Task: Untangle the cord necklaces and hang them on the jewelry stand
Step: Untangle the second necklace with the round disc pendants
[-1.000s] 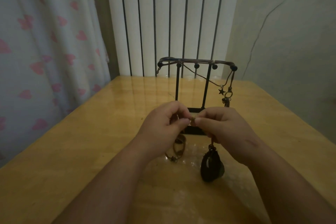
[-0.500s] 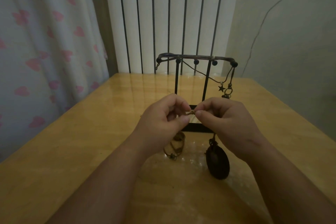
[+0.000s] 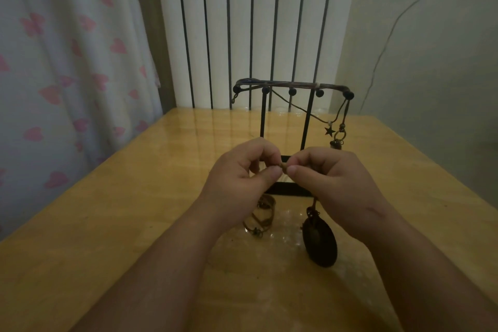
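Glossy yellow wooden desk [image 3: 107, 224] set against a white ribbed radiator [image 3: 256, 21], with a heart-print curtain [image 3: 67, 62] at left and a plain wall [image 3: 431, 62] at right. Left hand [image 3: 242, 172] and right hand [image 3: 331, 178] each pinch the cord necklace [image 3: 283, 166] in front of the black jewelry stand [image 3: 292, 87]. Its dark pendant [image 3: 320, 242] hangs below the right hand.

Wooden table [image 3: 107, 224], jewelry stand [image 3: 291, 188] upon it

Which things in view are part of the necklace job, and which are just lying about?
Job: left hand and right hand, both pinching the brown cord; dark oval pendant; jewelry stand; star necklace hanging on it.
Not part: heart-print curtain; white radiator; wooden table.
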Demonstrator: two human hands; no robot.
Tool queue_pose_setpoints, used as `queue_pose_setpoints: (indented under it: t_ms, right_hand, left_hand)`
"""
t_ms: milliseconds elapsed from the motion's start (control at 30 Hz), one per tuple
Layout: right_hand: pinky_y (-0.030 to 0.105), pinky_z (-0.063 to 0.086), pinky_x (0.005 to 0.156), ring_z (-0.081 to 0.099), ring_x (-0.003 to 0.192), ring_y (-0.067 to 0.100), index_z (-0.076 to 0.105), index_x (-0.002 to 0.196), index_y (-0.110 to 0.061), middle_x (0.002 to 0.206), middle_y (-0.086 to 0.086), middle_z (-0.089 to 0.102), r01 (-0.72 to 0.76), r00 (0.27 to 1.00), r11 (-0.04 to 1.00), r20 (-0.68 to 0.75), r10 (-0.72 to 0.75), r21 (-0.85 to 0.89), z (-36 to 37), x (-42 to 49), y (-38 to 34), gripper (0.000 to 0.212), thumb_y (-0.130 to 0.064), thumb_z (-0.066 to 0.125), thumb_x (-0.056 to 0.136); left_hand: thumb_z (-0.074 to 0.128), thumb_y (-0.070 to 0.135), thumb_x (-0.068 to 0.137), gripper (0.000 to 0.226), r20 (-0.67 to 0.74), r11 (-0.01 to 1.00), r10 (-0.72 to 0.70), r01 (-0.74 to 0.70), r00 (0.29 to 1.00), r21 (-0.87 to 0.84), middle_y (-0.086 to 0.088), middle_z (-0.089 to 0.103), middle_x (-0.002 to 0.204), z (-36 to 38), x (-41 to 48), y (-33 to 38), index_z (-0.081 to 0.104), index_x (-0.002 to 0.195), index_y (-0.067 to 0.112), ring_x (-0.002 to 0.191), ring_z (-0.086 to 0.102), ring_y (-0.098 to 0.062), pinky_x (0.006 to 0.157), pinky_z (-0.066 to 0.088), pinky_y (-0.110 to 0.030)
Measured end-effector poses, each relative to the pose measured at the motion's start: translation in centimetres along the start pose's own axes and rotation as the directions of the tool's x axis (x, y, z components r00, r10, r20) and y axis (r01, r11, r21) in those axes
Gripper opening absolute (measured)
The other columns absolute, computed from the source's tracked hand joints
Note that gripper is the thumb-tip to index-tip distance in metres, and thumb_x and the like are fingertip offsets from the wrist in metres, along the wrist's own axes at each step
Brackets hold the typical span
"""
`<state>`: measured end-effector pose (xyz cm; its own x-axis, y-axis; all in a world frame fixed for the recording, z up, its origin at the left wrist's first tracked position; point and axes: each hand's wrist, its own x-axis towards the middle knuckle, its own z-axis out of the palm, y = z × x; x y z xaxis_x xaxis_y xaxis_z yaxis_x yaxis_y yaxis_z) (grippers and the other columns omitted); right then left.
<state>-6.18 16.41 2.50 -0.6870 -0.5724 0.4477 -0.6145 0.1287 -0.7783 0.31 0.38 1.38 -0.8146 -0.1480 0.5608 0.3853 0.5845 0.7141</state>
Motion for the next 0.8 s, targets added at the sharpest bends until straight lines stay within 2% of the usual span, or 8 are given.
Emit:
queue_pose_setpoints:
  t_ms: [67,133,200,300,467,600,667,800]
  right_hand:
    - [0.031,0.049,0.065,0.058,0.074,0.028,0.071,0.084,-0.025,0.078,0.018,0.065,0.003,1.000,1.000,-0.008,-0.003,0.001,-0.01,0.03,0.11,0.012,-0.028,0.060,0.086]
    - [0.024,0.049,0.059,0.056,0.067,0.026,0.070,0.081,-0.025,0.070,0.014,0.062,-0.002,1.000,1.000,-0.026,0.003,0.016,-0.07,0.09,0.16,0.010,-0.023,0.061,0.086]
    - [0.018,0.047,0.056,0.052,0.058,0.018,0.069,0.079,-0.025,0.065,0.011,0.058,-0.008,0.999,1.000,-0.039,0.008,0.013,-0.11,0.09,0.09,0.010,-0.024,0.061,0.084]
    - [0.016,0.046,0.055,0.049,0.055,0.009,0.069,0.079,-0.025,0.056,0.002,0.055,-0.013,0.999,1.000,-0.048,0.013,-0.007,-0.07,0.08,-0.06,0.010,-0.023,0.062,0.085]
    - [0.025,0.047,0.056,0.052,0.061,0.021,0.069,0.079,-0.026,0.064,0.007,0.059,-0.014,0.999,1.000,-0.029,0.013,-0.023,0.08,0.06,-0.35,0.012,-0.026,0.059,0.084]
    - [0.016,0.041,0.049,0.045,0.052,0.003,0.069,0.074,-0.023,0.056,-0.008,0.054,-0.088,0.996,0.987,0.013,0.087,0.132,0.32,-0.06,-0.56,0.019,-0.024,0.055,0.087]
    - [0.022,0.037,0.048,0.041,0.051,0.009,0.069,0.073,-0.022,0.055,-0.005,0.050,-0.151,0.988,0.965,0.058,0.141,0.215,0.39,-0.02,-0.45,0.023,-0.020,0.054,0.091]
    - [0.026,0.034,0.050,0.038,0.052,0.014,0.072,0.075,-0.022,0.057,0.000,0.047,-0.240,0.970,0.910,0.115,0.213,0.337,0.33,-0.02,-0.41,0.027,-0.015,0.054,0.094]
  left_hand:
    - [0.068,0.010,0.087,0.024,-0.010,1.000,0.010,-0.010,1.000,-0.010,0.026,0.052,0.069,0.00,-0.03,-0.03,0.061,0.081,0.032,0.068,0.046,-0.002,0.065,0.036,-0.017]
    - [0.067,0.019,0.084,0.016,-0.027,0.999,0.026,-0.027,0.999,-0.032,0.027,0.054,0.068,-0.01,-0.06,0.07,0.063,0.080,0.034,0.069,0.048,-0.002,0.064,0.037,-0.015]
    - [0.065,0.026,0.080,0.010,-0.045,0.998,0.018,-0.021,0.999,-0.051,0.027,0.056,0.067,0.00,-0.09,0.19,0.065,0.079,0.036,0.069,0.050,-0.002,0.063,0.039,-0.017]
    - [0.068,0.029,0.079,0.008,-0.057,0.998,-0.010,0.007,0.998,-0.057,0.024,0.059,0.067,-0.04,-0.11,0.07,0.067,0.076,0.037,0.068,0.051,-0.002,0.064,0.041,-0.023]
    - [0.069,0.023,0.078,0.015,-0.070,0.994,-0.055,0.049,0.996,-0.094,0.019,0.060,0.064,0.06,-0.01,-0.18,0.069,0.073,0.037,0.063,0.052,-0.002,0.058,0.046,-0.027]
    - [0.070,0.014,0.082,0.019,-0.084,0.986,-0.067,0.053,0.994,-0.160,0.004,0.068,0.072,0.10,-0.01,0.03,0.074,0.079,0.032,0.070,0.062,-0.021,0.064,0.057,-0.039]
    - [0.070,0.010,0.084,0.021,-0.094,0.979,-0.082,0.062,0.992,-0.194,-0.004,0.070,0.076,0.17,0.01,0.14,0.075,0.079,0.030,0.076,0.064,-0.028,0.067,0.057,-0.041]
    - [0.070,0.020,0.081,0.014,-0.109,0.974,-0.108,0.083,0.988,-0.213,-0.007,0.071,0.079,0.28,-0.06,0.21,0.076,0.081,0.034,0.080,0.065,-0.032,0.072,0.059,-0.051]
